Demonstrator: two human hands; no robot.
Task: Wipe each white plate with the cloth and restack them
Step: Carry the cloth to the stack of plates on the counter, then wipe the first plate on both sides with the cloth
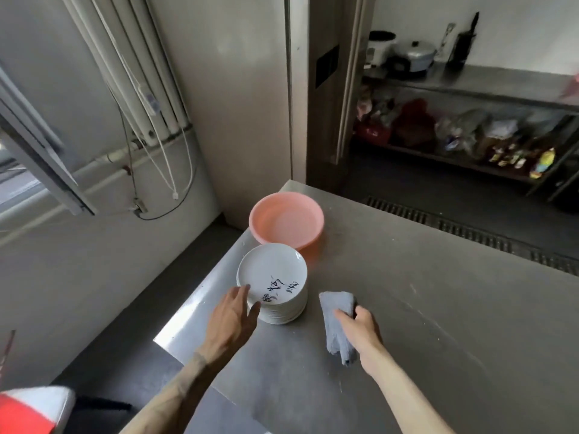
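Risk: your left hand (233, 311) meets the stack of plates (272, 283) from the side; push rather than lift and the whole stack could slide (the top plate bears dark writing).
Cause: the stack stands near the left edge of the table (438, 292), so you have little margin.
Basin: the pink basin (286, 220) sits just behind the stack, touching or nearly so; nothing shows inside, though clear water cannot be ruled out.
Left grip: fingers spread and nearly straight, tips at the stack's near rim, holding nothing.
Right grip: your right hand (363, 327) curls round the grey cloth (336, 314), just right of the stack.
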